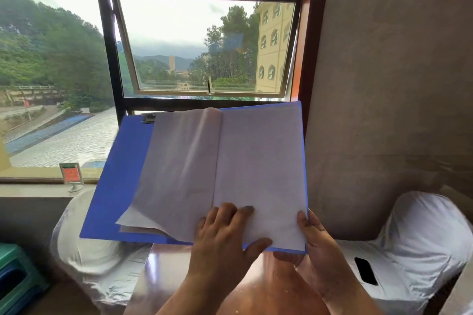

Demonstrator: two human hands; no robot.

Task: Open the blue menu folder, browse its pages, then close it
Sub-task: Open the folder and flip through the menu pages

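Observation:
The blue menu folder (120, 181) is open and held up in front of the window, tilted toward me. Its white pages (258, 161) lie on the right half, and a translucent sheet (176, 174) curls over to the left. My left hand (222, 235) rests flat on the lower middle of the pages, with the thumb under the folder's bottom edge. My right hand (313, 243) grips the folder's lower right corner, thumb on top of the page.
A glossy brown table (256, 296) lies below the folder. White-covered chairs stand at the left (84, 250) and right (422, 238), with a black phone (366, 270) on the right one. A small red sign stand (72, 176) sits on the sill. Green stools (15, 279) are at the lower left.

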